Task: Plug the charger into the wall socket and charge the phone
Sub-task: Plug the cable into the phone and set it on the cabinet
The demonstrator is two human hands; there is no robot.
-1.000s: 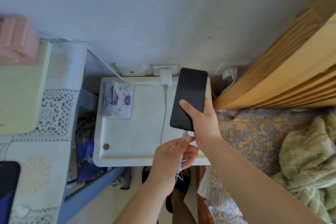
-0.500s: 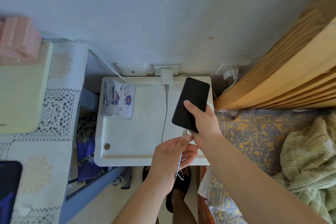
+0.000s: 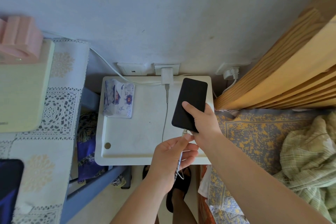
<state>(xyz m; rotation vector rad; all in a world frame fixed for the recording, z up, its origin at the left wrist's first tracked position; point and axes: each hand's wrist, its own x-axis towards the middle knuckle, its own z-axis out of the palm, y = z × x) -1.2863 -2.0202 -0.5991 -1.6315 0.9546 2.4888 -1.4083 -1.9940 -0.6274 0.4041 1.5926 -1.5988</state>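
Observation:
A white charger (image 3: 166,76) sits plugged into the middle wall socket (image 3: 176,68) above a small white table (image 3: 134,132). Its thin cable (image 3: 165,118) runs down across the table to my left hand (image 3: 172,158), which pinches the connector end at the bottom edge of a black phone (image 3: 190,100). My right hand (image 3: 203,123) grips the lower half of the phone, thumb on the dark screen, holding it tilted just above the table's right side. Whether the connector is fully seated is hidden by my fingers.
A tissue pack (image 3: 119,98) lies on the table's back left. Another socket (image 3: 131,69) and a plugged one (image 3: 231,72) flank the middle one. A lace-covered surface (image 3: 54,114) is left, a wooden bed frame (image 3: 281,71) and bedding (image 3: 254,132) right.
The phone has come down from upright against the wall to a lower, tilted position over the table. My left hand stays at its bottom edge with the cable end.

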